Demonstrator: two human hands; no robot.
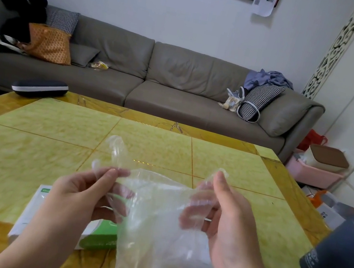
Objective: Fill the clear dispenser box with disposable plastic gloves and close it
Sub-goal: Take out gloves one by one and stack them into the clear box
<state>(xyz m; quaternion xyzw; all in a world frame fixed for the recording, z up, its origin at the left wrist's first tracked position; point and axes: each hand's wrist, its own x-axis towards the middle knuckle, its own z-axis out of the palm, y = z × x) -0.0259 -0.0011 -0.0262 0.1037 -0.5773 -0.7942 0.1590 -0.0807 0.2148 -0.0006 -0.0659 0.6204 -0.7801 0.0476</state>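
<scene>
We hold one clear plastic glove stretched between both hands above the worktop. Our left hand pinches the glove's edge between thumb and fingers; our right hand grips the other side, thumb on top, its curled fingers showing through the film. Below our fingers lies a green-and-white package, and beside it a white stack, blurred behind the glove. Right of our right fingers stands a dark blue canister.
</scene>
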